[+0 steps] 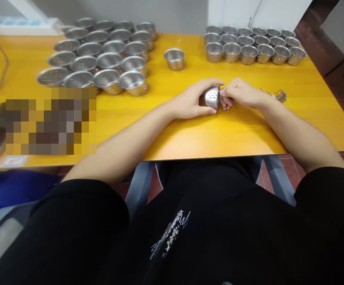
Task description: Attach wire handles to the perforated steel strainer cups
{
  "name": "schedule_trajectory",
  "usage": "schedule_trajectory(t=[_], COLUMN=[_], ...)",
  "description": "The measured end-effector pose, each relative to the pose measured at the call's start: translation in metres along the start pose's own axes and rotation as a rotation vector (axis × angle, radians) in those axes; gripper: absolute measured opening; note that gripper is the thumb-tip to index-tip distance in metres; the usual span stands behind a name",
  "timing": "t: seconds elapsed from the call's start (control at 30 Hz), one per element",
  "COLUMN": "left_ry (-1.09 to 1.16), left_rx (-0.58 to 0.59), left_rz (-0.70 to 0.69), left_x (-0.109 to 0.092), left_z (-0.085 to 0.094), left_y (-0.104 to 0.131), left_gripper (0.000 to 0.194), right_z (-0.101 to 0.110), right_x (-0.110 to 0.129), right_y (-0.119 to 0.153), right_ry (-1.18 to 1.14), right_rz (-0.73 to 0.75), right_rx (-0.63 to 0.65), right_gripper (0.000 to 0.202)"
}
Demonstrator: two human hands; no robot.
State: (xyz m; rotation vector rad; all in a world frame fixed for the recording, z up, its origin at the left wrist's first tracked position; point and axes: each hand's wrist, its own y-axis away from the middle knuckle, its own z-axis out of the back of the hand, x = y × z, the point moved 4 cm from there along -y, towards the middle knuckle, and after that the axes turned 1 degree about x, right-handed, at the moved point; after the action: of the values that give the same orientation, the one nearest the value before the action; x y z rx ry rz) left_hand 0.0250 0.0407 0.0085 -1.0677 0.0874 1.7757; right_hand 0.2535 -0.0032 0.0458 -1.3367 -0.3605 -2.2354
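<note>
Cup (211, 97) looks light, stiff, kinda slick, best held round the sides like left hand (189, 99) does; right hand (240, 92) is at the rim, can't tell if gripping.

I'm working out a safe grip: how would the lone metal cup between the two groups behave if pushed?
The lone metal cup is probably stiff and light, as it looks thin at the rim. Its shiny surface may be slippery. It narrows toward the base, so a high push might tip it.
</note>
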Motion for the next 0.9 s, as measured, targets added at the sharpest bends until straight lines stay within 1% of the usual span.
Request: schedule_trajectory(t=[0.13, 0.3, 0.53, 0.77, 0.9], left_ry=[-0.015, -0.017, 0.020, 0.001, -0.011], left_rx=[0.006, 0.008, -0.008, 0.006, 0.005], left_rz=[-0.012, 0.007, 0.008, 0.013, 0.029], left_x=[-0.001, -0.001, 0.003, -0.001, -0.004], left_z=[0.001, 0.001, 0.000, 0.001, 0.001], left_y=[0.000, 0.002, 0.002, 0.001, 0.001], left_gripper=[0.135, 0.139, 0.134, 0.138, 0.143], right_z=[-0.001, -0.002, -0.003, -0.005, -0.006], right_x=[0.001, 0.003, 0.001, -0.009, -0.010], right_y=[0.000, -0.001, -0.002, -0.004, -0.002], right_ry=[0.020, 0.026, -0.016, -0.032, -0.041], right_rz=[0.004, 0.047, -0.028, -0.024, -0.011], right_rx=[0.000, 0.010, -0.032, -0.054, -0.050], right_gripper=[0.073, 0.074, 0.077, 0.087, 0.088])
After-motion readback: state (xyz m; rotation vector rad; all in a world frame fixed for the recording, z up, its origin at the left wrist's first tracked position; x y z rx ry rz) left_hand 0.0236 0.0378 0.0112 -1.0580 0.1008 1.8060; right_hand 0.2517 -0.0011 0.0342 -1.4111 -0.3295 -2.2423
